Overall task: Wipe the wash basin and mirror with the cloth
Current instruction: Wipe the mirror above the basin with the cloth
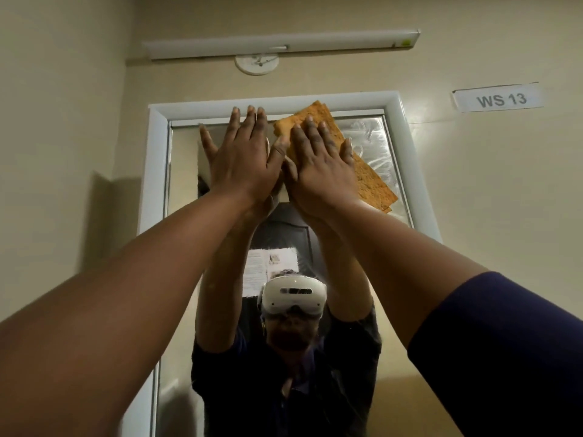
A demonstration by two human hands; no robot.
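An orange cloth [366, 171] lies flat against the upper part of the mirror [378, 143], reaching up over the white frame [157, 159]. My right hand [318, 171] presses on the cloth with straight, spread fingers. Just to its left, my left hand [243, 159] lies flat on the mirror glass, fingers straight, its thumb touching the cloth's edge. Wet smear marks show on the glass at the upper right. The wash basin is out of view.
A white tube light [280, 44] and a round ceiling rose [257, 63] sit on the wall above the mirror. A label reading WS 13 [500, 97] is stuck to the wall at right. The mirror reflects a person wearing a headset.
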